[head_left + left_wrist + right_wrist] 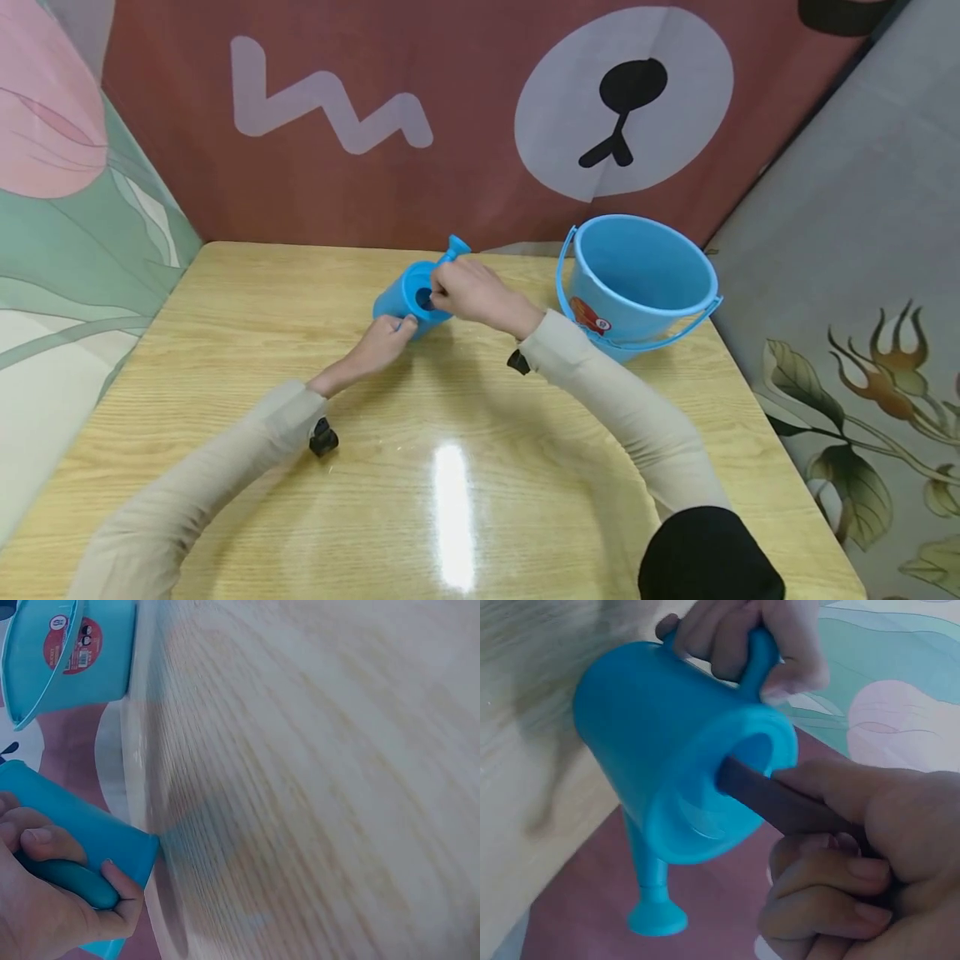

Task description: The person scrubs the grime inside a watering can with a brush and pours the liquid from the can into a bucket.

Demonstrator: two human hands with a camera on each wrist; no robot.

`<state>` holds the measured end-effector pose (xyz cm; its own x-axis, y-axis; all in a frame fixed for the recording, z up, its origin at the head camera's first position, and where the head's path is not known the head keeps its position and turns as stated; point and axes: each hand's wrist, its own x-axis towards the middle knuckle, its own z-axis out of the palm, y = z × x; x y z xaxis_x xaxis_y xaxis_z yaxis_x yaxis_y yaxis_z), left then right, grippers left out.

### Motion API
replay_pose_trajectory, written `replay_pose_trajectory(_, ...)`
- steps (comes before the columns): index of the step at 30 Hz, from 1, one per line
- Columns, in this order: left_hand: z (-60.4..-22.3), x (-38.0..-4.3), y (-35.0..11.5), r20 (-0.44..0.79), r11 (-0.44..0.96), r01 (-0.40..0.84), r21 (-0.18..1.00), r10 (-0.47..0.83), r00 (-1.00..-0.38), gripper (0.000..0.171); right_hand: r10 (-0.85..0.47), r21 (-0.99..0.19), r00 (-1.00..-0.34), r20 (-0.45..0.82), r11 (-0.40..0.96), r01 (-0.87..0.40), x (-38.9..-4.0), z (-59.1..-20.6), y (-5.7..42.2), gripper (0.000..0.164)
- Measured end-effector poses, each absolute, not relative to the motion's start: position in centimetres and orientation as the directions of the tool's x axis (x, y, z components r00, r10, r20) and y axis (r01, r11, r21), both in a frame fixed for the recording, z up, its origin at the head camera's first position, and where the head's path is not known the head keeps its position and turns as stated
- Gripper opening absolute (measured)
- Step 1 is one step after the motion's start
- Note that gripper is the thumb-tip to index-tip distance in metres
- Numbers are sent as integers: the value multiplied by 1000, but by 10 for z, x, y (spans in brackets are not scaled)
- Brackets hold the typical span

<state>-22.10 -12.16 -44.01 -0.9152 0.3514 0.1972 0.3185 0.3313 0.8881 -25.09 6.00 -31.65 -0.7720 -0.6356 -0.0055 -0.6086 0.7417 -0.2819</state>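
A blue toy watering can (393, 298) is tilted at the far middle of the table, its mouth turned toward my right hand. My left hand (381, 343) grips the can's handle (760, 661), fingers wrapped round it. In my right hand (480, 292) is a dark brown flat bar (780, 801), pinched between thumb and curled fingers. The bar's far end reaches into the can's round opening; its tip lies in shadow. The spout with its flared rose (658, 916) points away from me. Whether the can's base touches the tabletop I cannot tell.
A blue bucket (637, 321) with a thin handle and a red sticker stands to the right of the can, near the table's far right corner. Printed cloths hang behind and at both sides of the wooden table (360, 500). A bright reflection shows on its surface.
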Motion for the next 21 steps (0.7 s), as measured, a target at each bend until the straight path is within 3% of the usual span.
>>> replay_pose_trajectory(7, -435, -220, -121, 176, 358, 298, 885, 333, -926, 47, -613, -308, -790, -12, 754, -580, -256, -326, 64, 27)
replay_pose_trajectory(13, -406, -203, -118, 136, 339, 262, 904, 353, -926, 45, -576, -463, -817, 7, 722, -513, -257, -323, 70, 17)
replay_pose_trajectory(16, -400, -200, -118, 131, 333, 253, 909, 348, -928, 45, -554, -503, -830, 62, 701, -506, -256, -325, 70, 18)
replay_pose_trajectory(21, -401, -201, -119, 146, 306, 251, 918, 328, -934, 45, -502, -471, -835, 225, 694, -544, -255, -336, 70, 21)
